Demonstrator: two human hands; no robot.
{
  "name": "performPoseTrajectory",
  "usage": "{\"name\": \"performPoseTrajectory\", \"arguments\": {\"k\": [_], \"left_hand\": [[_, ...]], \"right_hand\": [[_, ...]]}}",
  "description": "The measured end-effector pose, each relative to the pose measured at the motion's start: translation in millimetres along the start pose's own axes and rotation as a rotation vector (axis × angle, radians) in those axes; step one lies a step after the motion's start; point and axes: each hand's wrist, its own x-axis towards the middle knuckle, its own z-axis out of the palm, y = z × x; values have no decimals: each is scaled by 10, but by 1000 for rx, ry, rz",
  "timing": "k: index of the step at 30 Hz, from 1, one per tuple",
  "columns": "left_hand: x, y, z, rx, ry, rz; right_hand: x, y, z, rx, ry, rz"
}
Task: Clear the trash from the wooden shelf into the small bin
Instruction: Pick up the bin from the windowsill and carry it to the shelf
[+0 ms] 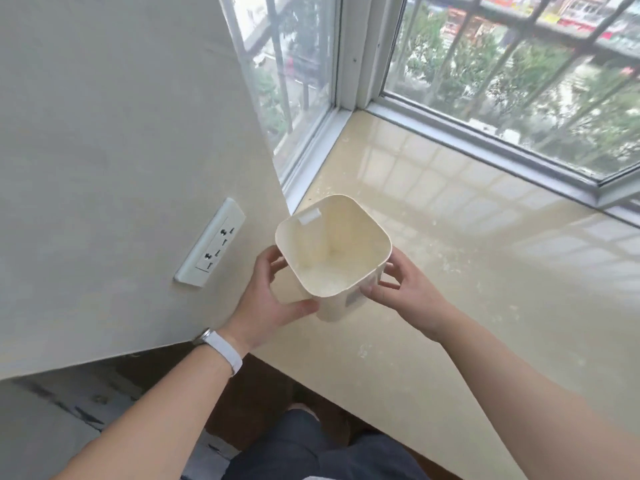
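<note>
Both hands (left hand (273,301), right hand (407,294)) grip opposite sides of the small bin (346,223), held between them.

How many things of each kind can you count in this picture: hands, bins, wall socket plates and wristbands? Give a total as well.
Hands: 2 (left hand, right hand)
Small bin: 1
Wall socket plate: 1
Wristband: 1
Total: 5
</note>
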Motion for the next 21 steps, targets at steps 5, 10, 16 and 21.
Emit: {"name": "performPoseTrajectory", "arguments": {"k": [5,10,16,21], "left_hand": [[-86,447,106,13,-40,114],[-201,798,157,-31,-133,233],[-336,1068,94,-68,-224,348],[-423,1155,121,-75,-307,391]], "right_hand": [[-455,-328,-23,72,177,-76],[-833,-553,77,83,330,-140],[-1210,-731,228,62,448,-203],[-1543,-784,392,62,590,-236]]}}
